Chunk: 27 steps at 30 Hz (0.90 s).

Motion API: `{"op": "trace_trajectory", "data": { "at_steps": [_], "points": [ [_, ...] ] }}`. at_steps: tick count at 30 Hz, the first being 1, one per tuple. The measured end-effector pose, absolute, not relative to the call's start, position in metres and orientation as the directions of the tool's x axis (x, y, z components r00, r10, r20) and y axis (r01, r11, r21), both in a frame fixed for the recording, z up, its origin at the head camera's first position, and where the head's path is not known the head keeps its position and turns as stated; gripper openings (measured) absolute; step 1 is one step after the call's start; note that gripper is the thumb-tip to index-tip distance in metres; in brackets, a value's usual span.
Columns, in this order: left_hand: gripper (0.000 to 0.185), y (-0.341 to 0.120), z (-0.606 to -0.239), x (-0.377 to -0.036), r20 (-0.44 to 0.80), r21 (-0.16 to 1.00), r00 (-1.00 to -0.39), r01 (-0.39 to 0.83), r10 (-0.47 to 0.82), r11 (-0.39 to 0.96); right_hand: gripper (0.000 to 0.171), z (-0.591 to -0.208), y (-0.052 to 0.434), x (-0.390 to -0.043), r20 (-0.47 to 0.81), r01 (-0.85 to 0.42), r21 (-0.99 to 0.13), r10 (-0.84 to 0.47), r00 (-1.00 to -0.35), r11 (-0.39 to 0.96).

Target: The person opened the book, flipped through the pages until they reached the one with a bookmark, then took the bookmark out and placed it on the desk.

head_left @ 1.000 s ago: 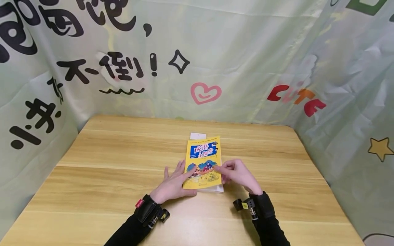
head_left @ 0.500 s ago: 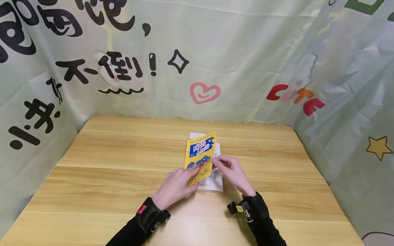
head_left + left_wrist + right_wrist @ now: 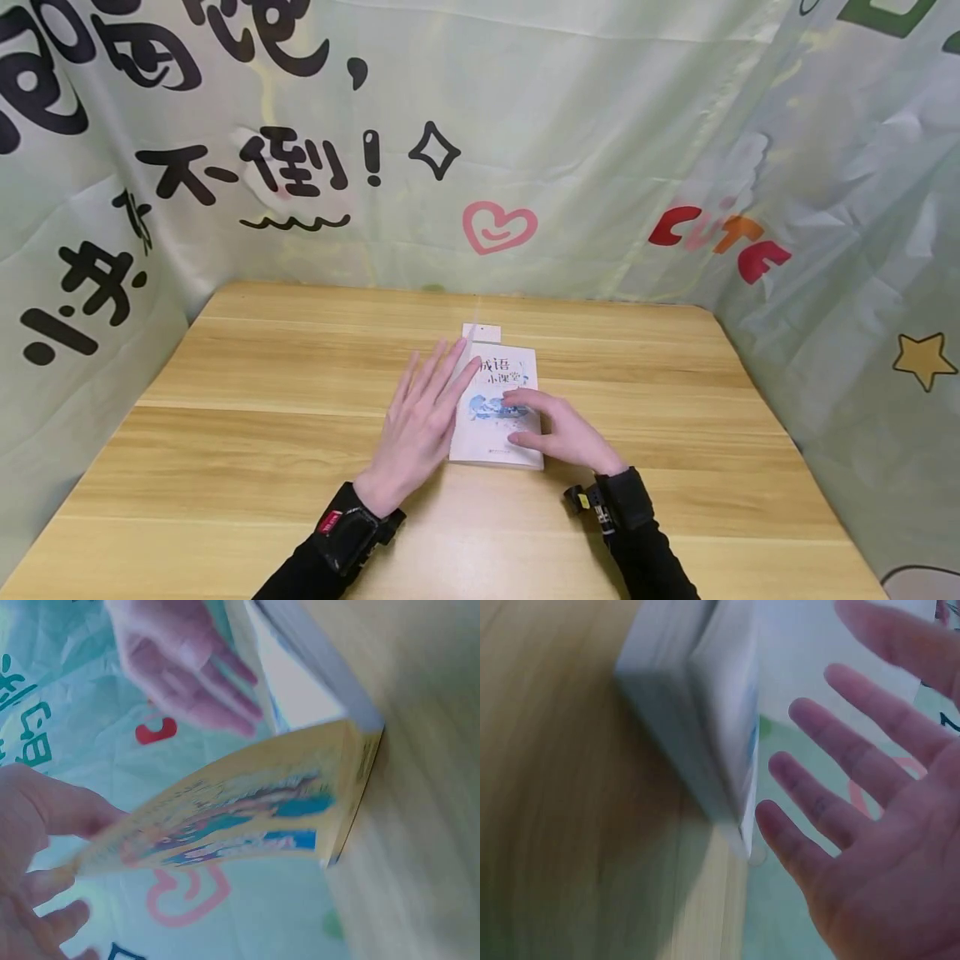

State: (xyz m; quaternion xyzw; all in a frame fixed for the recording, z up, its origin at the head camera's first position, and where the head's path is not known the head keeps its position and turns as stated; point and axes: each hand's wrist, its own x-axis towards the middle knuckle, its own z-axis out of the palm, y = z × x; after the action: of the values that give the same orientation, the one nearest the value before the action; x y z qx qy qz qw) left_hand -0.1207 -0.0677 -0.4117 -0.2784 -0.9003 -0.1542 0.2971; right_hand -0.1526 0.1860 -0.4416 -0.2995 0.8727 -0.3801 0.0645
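Has thick white-paged paperback book [image 3: 660,667] flat on pale wood-grain table [image 3: 300,375], presumably for stability. Supports raised thin yellow paper cover [image 3: 255,802] against straight-fingered, spread left hand [image 3: 415,421], without visible pinch, apparently to expose white title page [image 3: 491,437]. Holds right hand [image 3: 572,433] spread above, gripping nothing.

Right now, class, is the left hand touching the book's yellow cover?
Touching. The left wrist view shows the raised yellow cover, its free edge against the left hand.
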Motion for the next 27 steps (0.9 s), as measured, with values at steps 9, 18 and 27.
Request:
{"op": "trace_trajectory", "data": {
  "at_steps": [9, 18, 27],
  "points": [
    [0.068, -0.08, -0.412, -0.123, 0.507, -0.038, -0.759, 0.455, 0.409, 0.89, 0.078, -0.443, 0.19, -0.152, -0.055, -0.445, -0.663, -0.632, -0.773, 0.602],
    [0.055, -0.085, -0.415, -0.12, 0.374, 0.06, -0.858, 0.4, 0.351, 0.914, 0.083, -0.445, 0.19, -0.151, -0.112, -0.43, -0.654, -0.641, -0.759, 0.622],
    [0.047, -0.078, -0.429, -0.122, 0.058, 0.177, -0.842, 0.538, 0.536, 0.825, 0.071, -0.444, 0.191, -0.151, -0.121, -0.432, -0.637, -0.636, -0.762, 0.638]
  ]
}}
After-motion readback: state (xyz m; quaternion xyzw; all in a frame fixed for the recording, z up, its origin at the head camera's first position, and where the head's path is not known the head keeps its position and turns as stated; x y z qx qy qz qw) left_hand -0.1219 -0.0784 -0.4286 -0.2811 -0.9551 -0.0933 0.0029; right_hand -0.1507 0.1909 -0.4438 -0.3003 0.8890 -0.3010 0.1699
